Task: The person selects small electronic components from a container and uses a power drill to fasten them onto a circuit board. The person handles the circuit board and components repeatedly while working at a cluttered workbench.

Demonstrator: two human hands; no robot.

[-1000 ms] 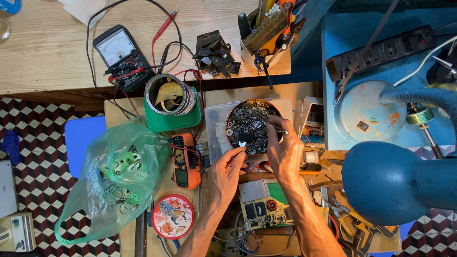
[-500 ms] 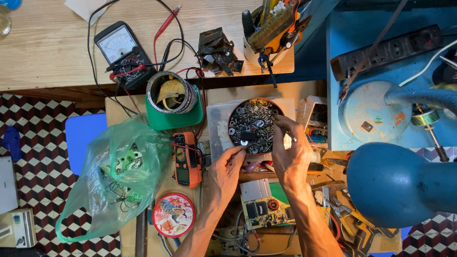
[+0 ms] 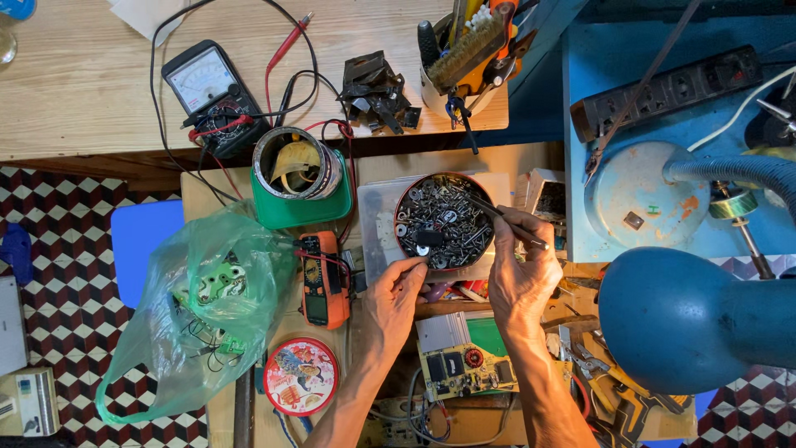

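right now the sorting through loose hardware looks under way. the round tin of screws and washers (image 3: 442,221) sits mid-bench, just right of the green-based wire spool (image 3: 297,177). the left hand (image 3: 396,300) rests at the tin's lower rim, its fingertips (image 3: 420,264) pinched together near a washer, though whether they hold a piece i cannot tell. the right hand (image 3: 521,274) pinches dark tweezers (image 3: 504,221), whose tips reach into the pile. judging by this, the next move calls for closing the tweezer tips on one small part and lifting it without dragging its neighbours along. a circuit board (image 3: 463,357) lies between the forearms.
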